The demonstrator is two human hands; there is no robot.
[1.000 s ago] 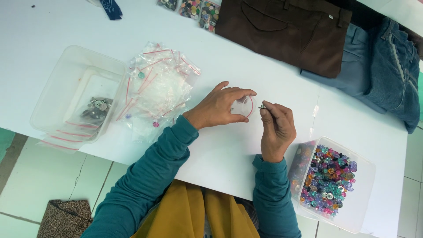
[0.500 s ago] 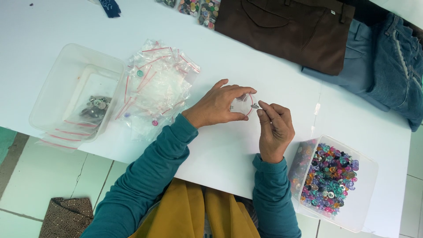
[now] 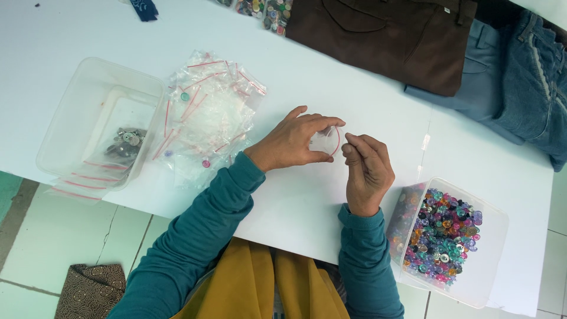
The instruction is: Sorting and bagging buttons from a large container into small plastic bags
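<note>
Near right: clear tub of coloured buttons.
Right hand: fingers pinched shut; contents too small to tell.
Left hand: grips small zip bag at table centre.
Handling: keep bag mouth steady, facing the pinch.
Far left: heap of empty bags; second tub.

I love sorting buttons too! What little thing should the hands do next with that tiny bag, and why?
Probably slip what the right hand pinches into the small clear bag. The left hand holds that bag up, and the right fingertips sit right beside its edge.
</note>
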